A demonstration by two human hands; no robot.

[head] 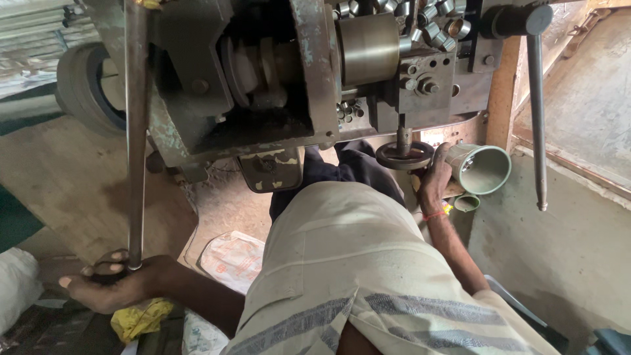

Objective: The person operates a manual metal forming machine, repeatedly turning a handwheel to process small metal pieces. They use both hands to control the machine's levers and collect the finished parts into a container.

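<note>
Daylight is entering from the upper right, washing out the concrete wall (591, 98) and glaring off the brass cylinder (368, 46). The machine's interior recess (263, 112) is sitting in deep shadow, hiding detail. The lower left corner is staying dim. Wide-angle distortion is bending the long lever (136, 131) and the frame edges. Focus is holding reasonably sharp at centre, softening toward the corners.

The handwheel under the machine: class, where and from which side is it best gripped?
Grip the handwheel by its round rim, coming from the right, where the right hand already rests. It lies flat on an upright shaft, so fingers can wrap the rim's edge; the machine body blocks the top.
</note>
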